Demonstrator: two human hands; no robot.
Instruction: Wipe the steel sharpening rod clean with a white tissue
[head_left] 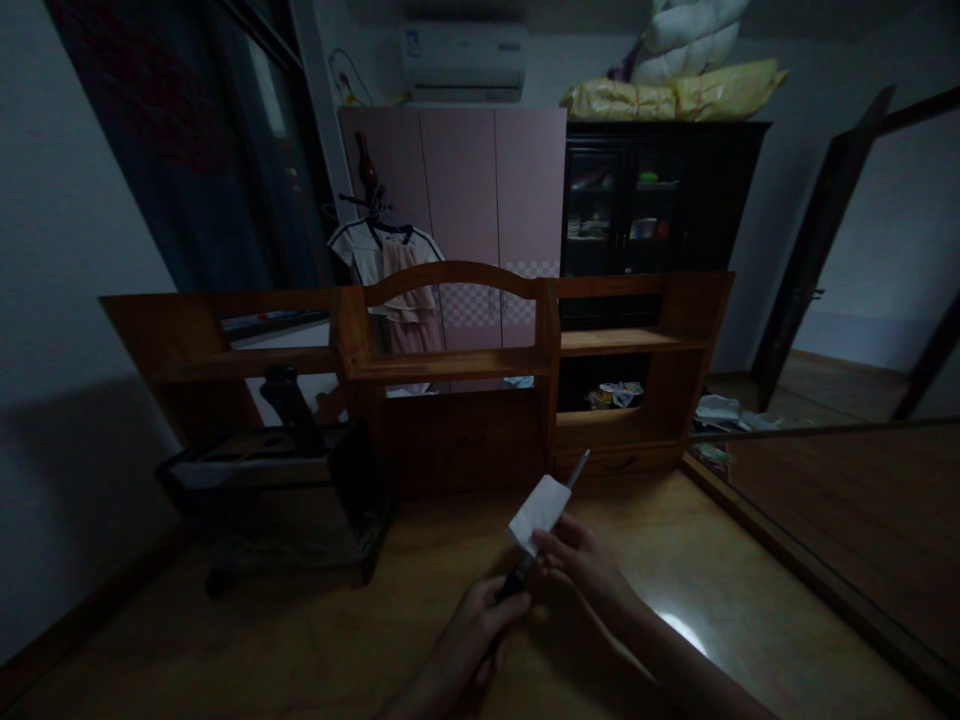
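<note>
Wooden shelf unit (444,364): our landmark, made of reddish-brown boards, with an arched rail over its middle, open compartments and a drawer low at its right end.
Thin tool (580,468): in front of the shelf unit, slanting up toward its lower right part; we see a slim, straight, greyish metal shaft and a smooth black handle, but cannot tell its exact kind.
White paper (538,512): in front of the shelf unit, over the shaft; matte, oblong and lightly creased, with straight edges. Metal shows beyond both its ends; we cannot tell whether it wraps all the way round.
Left hand (481,622): in front of the shelf unit, its fingers curled firmly around the black handle.
Right hand (589,568): nearer the shelf unit than our left, its fingers pinching the white paper against the shaft.
Surface (420,620): spreads before the shelf unit, glossy, yellow-brown and wood-like.
Dark-framed box (349,500): before the shelf unit's left end, angular, with a black upright object (289,408) on top.
Pink wardrobe (459,180): behind the shelf unit's middle, flat-doored, with a checked band.
Black cabinet (724,195): behind the shelf unit's right end, glass-fronted in part, topped by crinkled yellow bundles (675,95).
</note>
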